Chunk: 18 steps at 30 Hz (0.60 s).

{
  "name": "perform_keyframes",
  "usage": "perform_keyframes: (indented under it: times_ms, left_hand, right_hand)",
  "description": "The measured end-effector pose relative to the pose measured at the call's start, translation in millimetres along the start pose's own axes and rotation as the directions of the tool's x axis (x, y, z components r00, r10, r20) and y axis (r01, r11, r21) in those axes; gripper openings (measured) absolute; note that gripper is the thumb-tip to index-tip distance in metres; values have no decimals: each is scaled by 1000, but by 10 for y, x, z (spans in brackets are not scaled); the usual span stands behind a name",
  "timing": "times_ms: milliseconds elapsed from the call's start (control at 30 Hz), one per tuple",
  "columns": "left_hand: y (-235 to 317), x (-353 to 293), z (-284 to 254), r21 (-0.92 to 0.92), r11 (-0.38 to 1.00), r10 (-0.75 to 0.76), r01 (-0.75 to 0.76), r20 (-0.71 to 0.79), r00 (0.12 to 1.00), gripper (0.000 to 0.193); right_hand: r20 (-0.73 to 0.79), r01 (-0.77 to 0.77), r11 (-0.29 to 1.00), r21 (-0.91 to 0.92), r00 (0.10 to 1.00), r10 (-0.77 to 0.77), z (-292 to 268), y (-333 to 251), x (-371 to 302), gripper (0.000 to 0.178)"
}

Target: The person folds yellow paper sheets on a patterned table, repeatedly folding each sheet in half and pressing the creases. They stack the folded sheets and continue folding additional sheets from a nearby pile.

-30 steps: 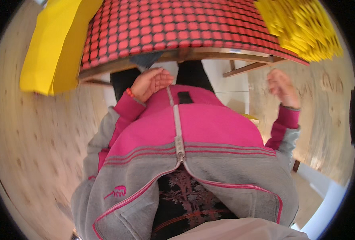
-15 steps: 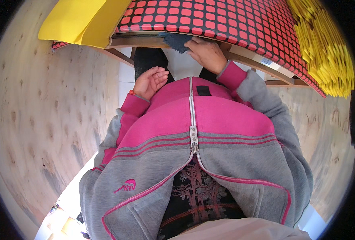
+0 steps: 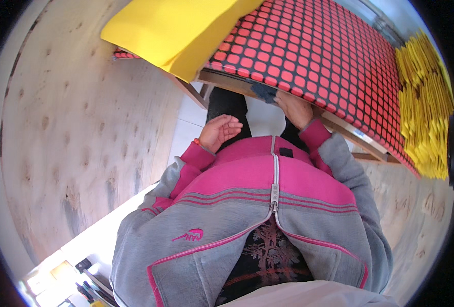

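Note:
My right hand [image 3: 295, 109] reaches to the underside of the table's front edge, its fingertips partly hidden by the tabletop. It grips a dark blue-grey cloth [image 3: 264, 92], which shows only in part at the gap below the edge. Over my lap, my left hand [image 3: 220, 132] rests palm up with fingers loosely bent and apart, holding nothing. The table [image 3: 298, 51] has a black cover with a pattern of red rounded squares.
A large yellow sheet [image 3: 170, 38] lies at the table's left end and hangs over its front edge. Stacked yellow folded pieces [image 3: 424, 117] stand at the right end. Pale wooden boards [image 3: 73, 133] rise on the left. A wooden table leg [image 3: 188, 92] stands by my knee.
The view has turned, so the table sits lower and tilts down to the right. My right hand and the cloth are further under the table edge. My left hand stays open.

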<state>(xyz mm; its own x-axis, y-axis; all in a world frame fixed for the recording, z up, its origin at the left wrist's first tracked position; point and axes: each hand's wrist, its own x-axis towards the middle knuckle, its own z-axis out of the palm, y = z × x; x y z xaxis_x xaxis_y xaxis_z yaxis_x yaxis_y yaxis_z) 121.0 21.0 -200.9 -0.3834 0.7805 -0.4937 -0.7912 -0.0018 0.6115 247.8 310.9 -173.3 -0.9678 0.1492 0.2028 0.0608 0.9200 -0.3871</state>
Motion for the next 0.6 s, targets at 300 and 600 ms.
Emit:
perform_keyframes:
  times_ms: [300, 600]
  left_hand:
    - [991, -1057, 87, 620, 639, 469, -456, 157, 869, 22]
    - [2192, -1159, 632, 706, -85, 942, -703, 286, 173, 24]
  right_hand:
    - [112, 240, 971, -20, 965, -236, -500, -483, -129, 13]
    - [-57, 559, 665, 495, 785, -617, -1690, -1586, 746, 13]
